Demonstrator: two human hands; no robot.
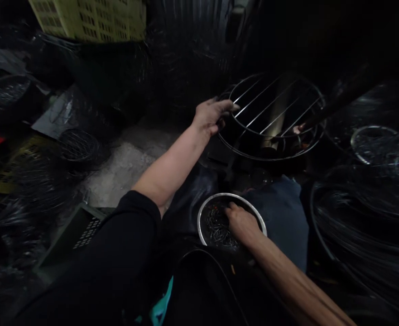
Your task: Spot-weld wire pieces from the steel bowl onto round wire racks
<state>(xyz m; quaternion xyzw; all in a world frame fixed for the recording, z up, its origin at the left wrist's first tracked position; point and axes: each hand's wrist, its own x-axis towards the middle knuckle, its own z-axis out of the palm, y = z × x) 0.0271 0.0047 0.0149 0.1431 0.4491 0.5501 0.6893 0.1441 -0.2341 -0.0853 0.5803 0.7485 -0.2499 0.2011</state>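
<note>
My left hand (214,115) is closed on the left edge of a round wire rack (247,153), thumb and fingers at its rim. The rack has two metal rings and several parallel bars, and sits tilted around a machine post (276,117). My right hand (243,224) is inside a metal bowl (204,203), its fingers bent down among many small, dark, curved wire pieces (218,228). What those fingertips hold, if anything, is hidden in shadow. The bowl rests at my lap, between my legs.
A dark bar (345,102) slants in from the right toward the rack. Coiled wire or rings (365,217) lie at the right. A yellow crate (93,20) stands at the back left, and a green crate (70,235) lies near my left arm. Wire items clutter the left.
</note>
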